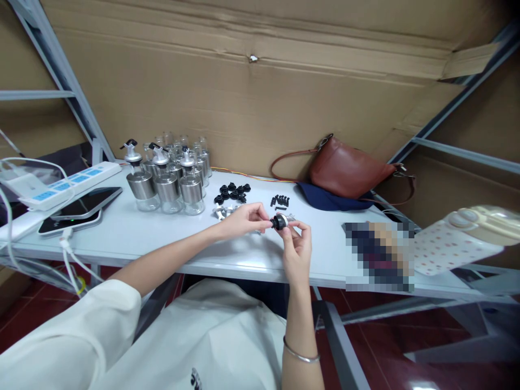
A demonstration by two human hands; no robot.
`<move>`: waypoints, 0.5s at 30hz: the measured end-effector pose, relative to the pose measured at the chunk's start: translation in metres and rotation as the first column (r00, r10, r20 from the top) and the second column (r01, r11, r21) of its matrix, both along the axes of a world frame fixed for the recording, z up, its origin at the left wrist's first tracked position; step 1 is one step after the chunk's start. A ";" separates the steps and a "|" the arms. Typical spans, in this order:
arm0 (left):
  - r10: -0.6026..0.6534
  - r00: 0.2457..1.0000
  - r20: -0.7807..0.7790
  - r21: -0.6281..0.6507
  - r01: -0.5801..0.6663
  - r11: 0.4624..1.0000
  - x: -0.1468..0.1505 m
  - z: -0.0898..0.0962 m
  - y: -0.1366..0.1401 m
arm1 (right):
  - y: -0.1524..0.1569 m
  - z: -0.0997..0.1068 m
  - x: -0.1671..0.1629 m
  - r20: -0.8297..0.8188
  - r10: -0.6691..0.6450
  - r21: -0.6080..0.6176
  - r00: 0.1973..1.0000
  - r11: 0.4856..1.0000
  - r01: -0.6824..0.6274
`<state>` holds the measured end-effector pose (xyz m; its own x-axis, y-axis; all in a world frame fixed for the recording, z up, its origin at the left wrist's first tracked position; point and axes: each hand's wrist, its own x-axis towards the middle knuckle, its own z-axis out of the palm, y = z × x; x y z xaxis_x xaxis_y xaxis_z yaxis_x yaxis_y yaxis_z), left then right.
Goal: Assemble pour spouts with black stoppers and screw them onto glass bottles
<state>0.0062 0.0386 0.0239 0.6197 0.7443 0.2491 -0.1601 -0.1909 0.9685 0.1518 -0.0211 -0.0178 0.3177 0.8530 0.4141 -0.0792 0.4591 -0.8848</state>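
Above the front part of the table, a black-and-white bottle pourer cap [279,221] is held sideways between both hands. My left hand [248,219] pinches its narrow black end. Around its wider, white-rimmed end, the thumb and fingers of my right hand [297,249] are closed. White and clear plastic pieces [222,212] lie just behind my left hand, partly covered by it. Farther back is a cluster of black stopper parts [232,192]. Small black spout or lever pieces [280,201] sit in a group behind my right hand.
Glass bottles with steel bands [168,187] stand at the left, several with pourer tops. Beyond them are a power strip [77,184] and dark tablet-like devices [87,203]. On the right are a brown bag [349,168], a navy cap [325,197] and a dotted bottle [442,246].
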 end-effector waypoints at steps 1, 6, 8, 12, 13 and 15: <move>0.000 1.000 0.002 -0.007 0.000 1.000 0.000 0.001 0.000 | 0.000 0.000 0.000 0.004 -0.002 -0.007 1.000 1.000 0.002; -0.004 1.000 0.012 -0.018 0.004 1.000 0.000 0.003 -0.001 | -0.001 0.000 0.002 0.088 0.031 -0.031 0.996 0.999 -0.029; 0.009 1.000 0.007 0.000 -0.009 1.000 0.000 0.004 -0.001 | -0.001 0.000 0.003 0.132 0.043 -0.052 0.990 0.998 -0.036; 0.018 0.999 -0.032 0.047 -0.016 0.999 -0.001 0.007 -0.004 | -0.002 -0.001 0.005 0.175 0.023 -0.089 0.984 0.996 -0.007; 0.017 0.999 -0.044 0.058 -0.014 0.998 -0.002 0.008 -0.005 | -0.002 -0.001 0.005 0.181 0.014 -0.088 0.983 0.996 0.002; 0.008 0.998 -0.059 0.069 -0.004 0.998 -0.003 0.010 -0.005 | -0.003 0.000 0.005 0.186 0.008 -0.075 0.983 0.997 0.006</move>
<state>0.0036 0.0333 0.0343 0.6301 0.7305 0.2635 -0.1018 -0.2587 0.9606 0.1566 -0.0244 -0.0181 0.2403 0.8841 0.4008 0.0896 0.3910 -0.9160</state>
